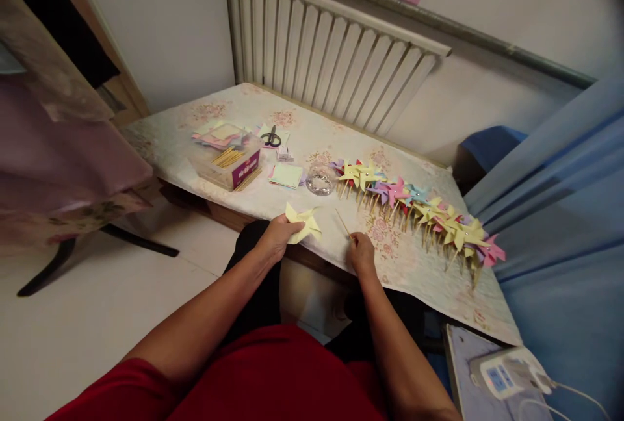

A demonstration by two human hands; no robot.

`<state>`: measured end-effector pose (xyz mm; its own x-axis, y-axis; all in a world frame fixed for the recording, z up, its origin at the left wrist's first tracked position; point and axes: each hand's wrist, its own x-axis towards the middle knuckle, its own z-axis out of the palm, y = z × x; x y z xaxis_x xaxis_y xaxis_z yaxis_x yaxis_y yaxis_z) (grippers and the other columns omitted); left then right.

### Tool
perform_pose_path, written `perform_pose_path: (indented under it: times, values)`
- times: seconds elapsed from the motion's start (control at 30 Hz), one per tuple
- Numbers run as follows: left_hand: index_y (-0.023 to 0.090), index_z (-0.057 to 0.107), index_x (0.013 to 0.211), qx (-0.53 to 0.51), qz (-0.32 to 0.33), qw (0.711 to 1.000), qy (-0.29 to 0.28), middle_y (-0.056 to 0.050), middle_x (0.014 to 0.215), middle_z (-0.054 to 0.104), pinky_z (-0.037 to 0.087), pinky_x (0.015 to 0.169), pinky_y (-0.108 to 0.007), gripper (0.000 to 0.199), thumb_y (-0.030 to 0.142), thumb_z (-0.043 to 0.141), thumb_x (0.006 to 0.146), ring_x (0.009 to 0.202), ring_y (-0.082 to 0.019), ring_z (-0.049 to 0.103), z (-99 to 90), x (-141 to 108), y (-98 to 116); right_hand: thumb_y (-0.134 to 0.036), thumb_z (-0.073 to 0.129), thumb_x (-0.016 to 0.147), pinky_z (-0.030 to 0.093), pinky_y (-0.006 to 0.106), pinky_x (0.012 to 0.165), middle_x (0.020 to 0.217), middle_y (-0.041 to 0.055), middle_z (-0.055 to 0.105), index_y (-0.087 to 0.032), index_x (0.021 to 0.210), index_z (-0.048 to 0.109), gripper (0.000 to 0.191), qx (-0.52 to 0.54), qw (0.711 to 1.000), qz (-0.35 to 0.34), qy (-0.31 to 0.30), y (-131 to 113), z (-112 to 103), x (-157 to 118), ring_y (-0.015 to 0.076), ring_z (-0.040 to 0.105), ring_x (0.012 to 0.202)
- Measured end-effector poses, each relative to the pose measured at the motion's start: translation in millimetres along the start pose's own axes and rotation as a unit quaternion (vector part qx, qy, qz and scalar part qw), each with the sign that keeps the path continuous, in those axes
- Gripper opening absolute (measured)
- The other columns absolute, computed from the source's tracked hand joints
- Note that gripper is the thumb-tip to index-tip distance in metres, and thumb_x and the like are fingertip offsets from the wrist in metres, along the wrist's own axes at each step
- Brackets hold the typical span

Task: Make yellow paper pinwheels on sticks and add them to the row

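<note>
"What's standing around the hands?"

"A plastic box [246, 169] of sticks [228, 158] sits by the near edge of the table [414, 273], toward its left end, with scissors [272, 140] just past it. Then come a paper stack [286, 176], a round container [319, 184] and a pinwheel row [429, 213] slanting to the right edge."

"And at the edges?"

"A radiator [316, 51] behind the far edge, a blue curtain [560, 213] beside the right one, and a white device [509, 372] off the near right corner."

"Any room to move?"

"Flowered cloth [385, 236] lies open between the row and the near edge, and between the paper stack and that edge."

"The fingers?"

"The left hand [281, 234] has its fingers clamped on a yellow pinwheel [305, 223] at the near edge. The right hand [362, 253], also there, pinches one end of a thin stick [343, 221], apart from the pinwheel."
</note>
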<state>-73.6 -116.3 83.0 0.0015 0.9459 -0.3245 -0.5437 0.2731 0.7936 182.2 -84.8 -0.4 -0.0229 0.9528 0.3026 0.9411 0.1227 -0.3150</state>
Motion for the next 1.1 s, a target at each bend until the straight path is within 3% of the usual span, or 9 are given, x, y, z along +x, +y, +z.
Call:
perform_pose_path:
  times: [0.07,0.17,0.23,0.37,0.47,0.67,1.1]
  values:
    - [0.009,0.071,0.082,-0.006,-0.010,1.000,0.004,-0.006,0.072,0.075,0.050,0.061,-0.024,0.038,0.016,0.085,0.047,0.061,-0.015,0.065,4.9,-6.2,1.8,-0.012,0.041,0.085,0.047,0.032,0.075,0.088,0.0088,0.067,-0.014,0.098,0.069,0.030,0.045,0.999,-0.002,0.020,-1.8,-14.9,-12.8,0.0209,0.060,0.082]
    - [0.010,0.072,0.080,0.002,-0.019,1.000,-0.004,-0.007,0.074,0.075,0.050,0.062,-0.024,0.033,0.014,0.082,0.049,0.061,-0.015,0.064,12.2,-14.5,5.1,-0.019,0.045,0.089,0.050,0.032,0.072,0.088,0.0071,0.068,-0.016,0.103,0.070,0.029,0.200,0.977,-0.040,0.061,-8.7,-45.8,-32.3,0.0198,0.062,0.077]
    - [0.010,0.073,0.080,0.013,-0.015,1.000,-0.014,-0.006,0.075,0.076,0.050,0.064,-0.025,0.031,0.013,0.081,0.050,0.062,-0.015,0.064,17.0,-19.6,8.2,-0.020,0.048,0.091,0.051,0.033,0.074,0.090,0.0063,0.069,-0.018,0.107,0.071,0.027,0.233,0.967,-0.066,0.075,-15.5,-70.3,-41.3,0.0197,0.064,0.080]
    - [0.011,0.073,0.084,0.036,-0.007,0.999,-0.030,-0.005,0.078,0.075,0.050,0.070,-0.026,0.034,0.013,0.081,0.050,0.066,-0.015,0.065,25.5,-29.6,13.3,-0.022,0.052,0.097,0.051,0.034,0.076,0.087,0.0054,0.069,-0.022,0.102,0.073,0.022,0.202,0.964,-0.143,0.102,-26.6,-116.5,-44.3,0.0199,0.064,0.084]
    - [0.012,0.073,0.084,0.058,-0.004,0.997,-0.044,-0.004,0.077,0.075,0.048,0.069,-0.025,0.033,0.013,0.080,0.052,0.065,-0.014,0.063,30.4,-37.1,14.8,-0.023,0.053,0.098,0.050,0.033,0.073,0.085,0.0051,0.067,-0.022,0.103,0.073,0.021,0.151,0.967,-0.178,0.107,-29.5,-139.3,-38.7,0.0193,0.063,0.080]
    - [0.012,0.072,0.083,0.099,-0.010,0.992,-0.080,-0.003,0.078,0.074,0.045,0.064,-0.023,0.030,0.015,0.079,0.054,0.064,-0.013,0.062,35.3,-46.8,13.1,-0.023,0.052,0.099,0.048,0.032,0.072,0.085,0.0056,0.064,-0.022,0.103,0.074,0.022,0.083,0.967,-0.218,0.100,-31.9,-154.9,-31.6,0.0195,0.061,0.080]
    - [0.014,0.070,0.079,0.173,-0.031,0.979,-0.105,-0.003,0.076,0.073,0.044,0.061,-0.023,0.024,0.012,0.078,0.057,0.063,-0.013,0.062,48.6,-54.1,10.5,-0.019,0.051,0.098,0.047,0.033,0.072,0.084,0.0062,0.063,-0.022,0.102,0.074,0.023,0.078,0.960,-0.257,0.080,-38.5,-166.1,-38.3,0.0201,0.059,0.081]
